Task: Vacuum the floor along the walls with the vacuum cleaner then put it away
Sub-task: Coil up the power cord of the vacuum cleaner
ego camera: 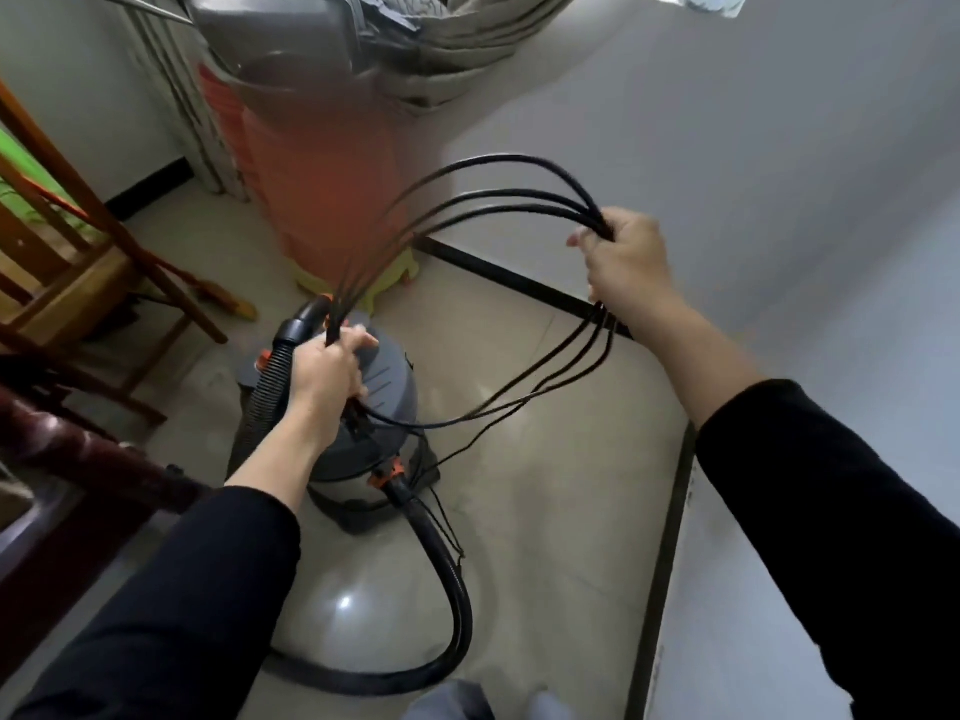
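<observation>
Several slick black cord loops (584,214) — ribbed hose (441,548)

dim-ish indoor light, soft n even, brightest bit top right, round glare spot on floor (519,537) lower mid, cord (504,158) motion-blurred mid frame, orange stack (322,163) upper mid smeared too, fisheye bend at edges, pic soft overall
</observation>
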A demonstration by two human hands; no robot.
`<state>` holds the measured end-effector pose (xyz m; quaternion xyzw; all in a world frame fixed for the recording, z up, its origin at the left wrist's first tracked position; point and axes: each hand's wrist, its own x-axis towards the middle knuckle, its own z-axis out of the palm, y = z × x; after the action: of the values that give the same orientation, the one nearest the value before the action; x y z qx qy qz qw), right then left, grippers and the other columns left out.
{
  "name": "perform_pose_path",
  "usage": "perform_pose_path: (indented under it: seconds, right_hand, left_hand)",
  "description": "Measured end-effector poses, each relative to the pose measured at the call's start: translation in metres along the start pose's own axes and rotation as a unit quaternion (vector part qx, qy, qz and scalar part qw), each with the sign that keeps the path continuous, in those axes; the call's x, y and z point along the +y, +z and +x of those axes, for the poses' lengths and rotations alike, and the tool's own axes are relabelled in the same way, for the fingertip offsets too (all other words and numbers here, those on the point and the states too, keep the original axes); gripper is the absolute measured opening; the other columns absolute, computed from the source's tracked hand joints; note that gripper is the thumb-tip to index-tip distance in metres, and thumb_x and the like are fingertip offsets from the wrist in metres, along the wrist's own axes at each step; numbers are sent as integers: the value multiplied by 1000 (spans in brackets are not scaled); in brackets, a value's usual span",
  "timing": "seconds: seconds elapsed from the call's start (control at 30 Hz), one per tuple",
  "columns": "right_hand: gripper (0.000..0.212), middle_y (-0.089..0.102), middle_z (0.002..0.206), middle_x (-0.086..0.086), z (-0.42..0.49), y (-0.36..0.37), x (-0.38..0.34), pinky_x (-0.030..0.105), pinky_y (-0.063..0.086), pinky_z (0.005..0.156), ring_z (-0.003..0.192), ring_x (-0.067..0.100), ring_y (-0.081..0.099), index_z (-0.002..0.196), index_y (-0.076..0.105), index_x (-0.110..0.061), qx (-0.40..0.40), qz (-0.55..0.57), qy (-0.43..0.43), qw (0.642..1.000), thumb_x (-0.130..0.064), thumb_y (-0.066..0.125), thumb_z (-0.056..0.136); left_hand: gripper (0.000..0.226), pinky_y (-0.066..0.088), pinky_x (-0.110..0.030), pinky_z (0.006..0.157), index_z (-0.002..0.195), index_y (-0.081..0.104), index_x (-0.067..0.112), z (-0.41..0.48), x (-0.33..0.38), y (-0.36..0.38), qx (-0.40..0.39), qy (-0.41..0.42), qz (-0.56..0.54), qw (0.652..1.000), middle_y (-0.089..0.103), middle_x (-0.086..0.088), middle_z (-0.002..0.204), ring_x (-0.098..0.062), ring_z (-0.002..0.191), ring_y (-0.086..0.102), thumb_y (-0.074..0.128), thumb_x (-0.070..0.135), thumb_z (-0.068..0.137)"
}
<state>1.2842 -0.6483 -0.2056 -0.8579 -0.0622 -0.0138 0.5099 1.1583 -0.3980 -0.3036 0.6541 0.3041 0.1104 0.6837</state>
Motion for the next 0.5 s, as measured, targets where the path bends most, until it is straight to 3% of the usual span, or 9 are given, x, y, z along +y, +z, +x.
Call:
perform_pose_path:
  seconds: [0.07,0.17,0.27,0.4,0.5]
  right_hand:
    - [28,42,37,-15,1,11,0,34,47,50,40,4,43,67,57,-21,-1,-6,-3,1000,-19,50,94]
    - [29,43,42,-12,11,14,0,21,42,39,35,4,45,67,57,-18,16,5,14,1000,-24,51,95]
    - [34,35,44,-7,21,25,-3,23,39,41,34,9,36,68,54,-15,-16,100,77,992,-32,50,97]
    - [35,29,40,-9,28,42,-12,22,33,41,34,9,27,69,48,-15,-66,219,137,964,-31,48,99]
    - [36,25,39,-7,35,52,-23,21,29,40,34,10,23,68,45,-14,-139,326,155,922,-27,45,101]
  left_hand:
    - [26,29,-21,40,67,58,18,6,28,-2,8,69,2,998,34,7,43,-9,36,30,57,25,92]
    - [28,29,-18,38,57,55,25,5,78,-8,-2,201,46,978,37,10,44,-7,37,33,61,32,84]
    - [25,30,-20,40,63,64,17,4,113,-8,14,269,99,958,41,13,43,-9,40,36,63,36,80]
    - [23,33,-20,42,69,70,21,5,124,-10,-1,256,121,959,44,14,43,-5,40,36,63,33,87]
    - [18,25,-18,38,85,76,16,11,122,-12,-120,150,76,978,35,9,43,-9,37,26,61,23,91]
